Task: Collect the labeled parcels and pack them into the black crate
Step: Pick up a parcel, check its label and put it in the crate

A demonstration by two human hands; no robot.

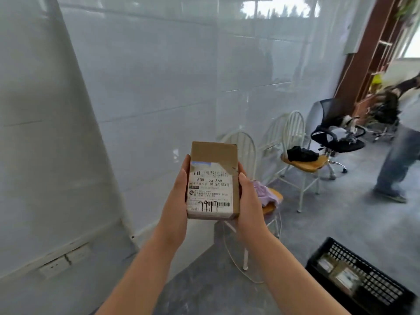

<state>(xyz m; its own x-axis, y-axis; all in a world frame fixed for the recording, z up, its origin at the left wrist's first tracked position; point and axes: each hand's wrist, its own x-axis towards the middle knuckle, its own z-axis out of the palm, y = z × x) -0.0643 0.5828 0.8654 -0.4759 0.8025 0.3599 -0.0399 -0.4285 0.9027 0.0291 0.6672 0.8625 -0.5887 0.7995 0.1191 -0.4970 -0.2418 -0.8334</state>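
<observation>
Item: parcel (212, 181), centre frame, label up, presumably so I can read it. My left hand (175, 198) and right hand (248, 197) press its long sides, clamped between palms. Crate (361, 278) at 5 o'clock, parcels already inside; drop-off likely next.

The white shipping label (210, 189) on the brown parcel (213, 178) shows the printed code "530-", then unclear signs, then "A68". Below stands a Chinese line ending "佛山东邸3号". Near the bottom barcode, "79.17" is handwritten in black marker. The smaller print is unreadable.
</observation>
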